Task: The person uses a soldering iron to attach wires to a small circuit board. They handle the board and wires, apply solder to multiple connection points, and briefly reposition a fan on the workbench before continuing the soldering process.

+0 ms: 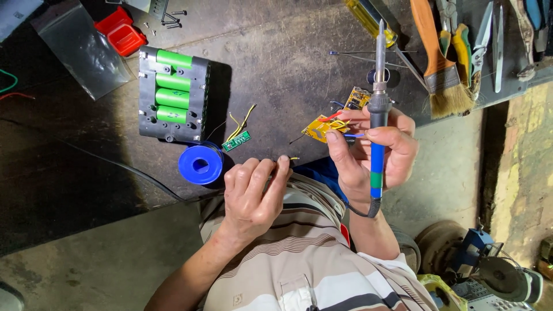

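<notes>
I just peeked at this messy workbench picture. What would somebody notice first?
Probably the soldering iron with its blue handle, gripped in the right hand near the middle, beside a small yellow circuit board. To the left lies a black battery pack with bright green cells and a blue spool below it. The left hand pinches a thin wire.

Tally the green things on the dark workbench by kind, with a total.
Green cylindrical battery cells in the black holder: 4
Small green circuit board with yellow wires: 1
Total: 5
</notes>
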